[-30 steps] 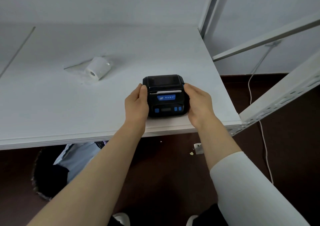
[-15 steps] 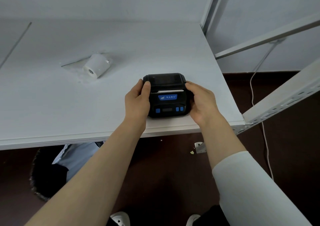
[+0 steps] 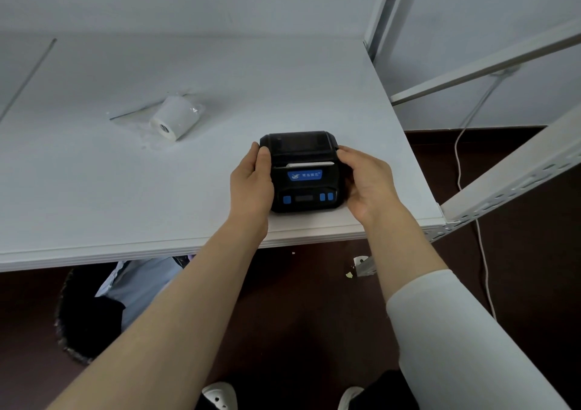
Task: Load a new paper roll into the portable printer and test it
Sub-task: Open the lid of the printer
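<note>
A small black portable printer [image 3: 302,170] with a blue label and blue buttons sits near the front right edge of the white table [image 3: 125,195]. Its lid is down, with a white strip at the paper slot. My left hand [image 3: 251,183] grips its left side, thumb on the top left corner. My right hand [image 3: 367,183] cups its right side. A white paper roll [image 3: 174,117] in clear plastic wrap lies on its side farther back to the left, untouched.
A white metal shelf frame [image 3: 503,183] with slanted struts stands right of the table. A white cable [image 3: 471,189] hangs along it to the dark floor. Under the table edge lie light fabric and a dark furry item [image 3: 94,315]. My shoes show at the bottom.
My left thumb has shifted up onto the printer's top left corner and my right hand has closed more around its right side. The printer stays in place.
</note>
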`<state>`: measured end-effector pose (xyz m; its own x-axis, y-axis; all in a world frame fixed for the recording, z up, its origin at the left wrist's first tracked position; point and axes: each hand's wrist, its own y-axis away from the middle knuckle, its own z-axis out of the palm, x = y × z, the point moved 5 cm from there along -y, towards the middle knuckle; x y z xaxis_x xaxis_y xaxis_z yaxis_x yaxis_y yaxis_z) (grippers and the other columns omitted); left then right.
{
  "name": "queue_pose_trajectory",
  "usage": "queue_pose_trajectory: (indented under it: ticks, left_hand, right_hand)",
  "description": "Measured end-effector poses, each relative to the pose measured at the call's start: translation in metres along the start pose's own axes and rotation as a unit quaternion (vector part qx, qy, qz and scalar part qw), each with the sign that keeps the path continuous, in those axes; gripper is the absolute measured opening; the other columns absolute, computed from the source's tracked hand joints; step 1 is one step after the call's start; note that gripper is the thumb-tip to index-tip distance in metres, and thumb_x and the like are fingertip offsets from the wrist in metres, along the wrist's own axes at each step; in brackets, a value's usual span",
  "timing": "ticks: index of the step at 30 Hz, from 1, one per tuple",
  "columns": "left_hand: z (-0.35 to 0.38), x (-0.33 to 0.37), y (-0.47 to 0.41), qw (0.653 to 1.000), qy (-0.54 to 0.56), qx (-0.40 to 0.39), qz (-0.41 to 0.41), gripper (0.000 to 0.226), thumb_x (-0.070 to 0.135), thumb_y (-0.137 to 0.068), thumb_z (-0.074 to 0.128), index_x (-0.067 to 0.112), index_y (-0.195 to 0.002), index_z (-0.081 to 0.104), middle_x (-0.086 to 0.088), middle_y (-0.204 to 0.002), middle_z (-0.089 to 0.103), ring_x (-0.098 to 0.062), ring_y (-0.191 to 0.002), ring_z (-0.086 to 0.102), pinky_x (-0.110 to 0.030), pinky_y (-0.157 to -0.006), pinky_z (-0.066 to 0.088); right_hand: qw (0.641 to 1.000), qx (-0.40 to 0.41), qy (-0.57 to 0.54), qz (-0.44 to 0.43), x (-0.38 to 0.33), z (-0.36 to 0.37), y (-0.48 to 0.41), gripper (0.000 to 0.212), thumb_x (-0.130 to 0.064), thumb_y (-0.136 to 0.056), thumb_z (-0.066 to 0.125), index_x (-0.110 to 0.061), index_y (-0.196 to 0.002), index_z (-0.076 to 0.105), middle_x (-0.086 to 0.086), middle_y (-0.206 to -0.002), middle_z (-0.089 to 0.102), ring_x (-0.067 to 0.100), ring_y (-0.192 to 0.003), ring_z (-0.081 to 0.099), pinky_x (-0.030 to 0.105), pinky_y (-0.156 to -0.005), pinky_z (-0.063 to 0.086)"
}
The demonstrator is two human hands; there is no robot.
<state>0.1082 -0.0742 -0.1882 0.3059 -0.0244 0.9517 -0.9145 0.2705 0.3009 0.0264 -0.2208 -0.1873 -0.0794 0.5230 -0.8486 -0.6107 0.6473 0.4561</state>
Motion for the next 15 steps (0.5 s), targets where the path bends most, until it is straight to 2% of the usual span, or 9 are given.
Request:
queue_pose_trajectory:
  ticks: [4,7,11,13,15]
  left_hand:
    - [0.001,0.001,0.002,1.0,0.006,0.004,-0.001,0.045,0.027,-0.099,0.041,0.016,-0.143,0.039,0.002,-0.148,0.045,-0.012,-0.133,0.044,-0.028,-0.112,0.034]
    - [0.003,0.006,0.006,1.0,0.014,0.005,0.011,0.045,0.025,-0.099,0.041,0.017,-0.143,0.037,0.005,-0.149,0.042,-0.004,-0.127,0.043,-0.017,-0.103,0.033]
    - [0.005,0.011,0.009,1.0,0.016,-0.006,0.024,0.043,0.027,-0.099,0.041,0.021,-0.141,0.04,0.009,-0.148,0.042,0.002,-0.122,0.041,-0.012,-0.099,0.03]
    - [0.004,0.013,0.008,0.999,0.014,-0.004,0.03,0.041,0.025,-0.099,0.041,0.021,-0.14,0.042,0.01,-0.147,0.044,0.004,-0.119,0.041,-0.012,-0.099,0.03]
    - [0.004,0.015,0.008,0.999,0.013,-0.001,0.035,0.041,0.025,-0.099,0.041,0.019,-0.139,0.044,0.009,-0.146,0.045,0.004,-0.119,0.041,-0.012,-0.101,0.029]
  right_hand:
    - [1.0,0.005,-0.003,0.003,-0.001,-0.002,-0.001,0.024,-0.002,-0.082,0.061,-0.002,-0.105,0.068,0.007,-0.088,0.071,0.018,-0.075,0.069,0.028,-0.064,0.057]
    - [1.0,0.012,-0.006,0.002,-0.003,-0.002,0.0,0.025,0.0,-0.081,0.062,0.0,-0.105,0.067,0.008,-0.086,0.071,0.017,-0.072,0.068,0.025,-0.057,0.057]
    - [1.0,0.026,-0.008,0.004,-0.005,-0.001,0.001,0.027,0.003,-0.079,0.063,0.001,-0.106,0.066,0.009,-0.083,0.07,0.015,-0.066,0.068,0.023,-0.053,0.055]
    - [1.0,0.023,0.005,-0.004,-0.006,0.001,0.0,0.031,0.004,-0.08,0.062,0.0,-0.111,0.065,0.01,-0.091,0.07,0.017,-0.076,0.068,0.025,-0.059,0.058]
    - [0.999,0.018,0.02,-0.023,-0.008,0.002,-0.001,0.038,0.006,-0.081,0.059,-0.003,-0.118,0.061,0.011,-0.109,0.068,0.02,-0.095,0.066,0.03,-0.08,0.058]
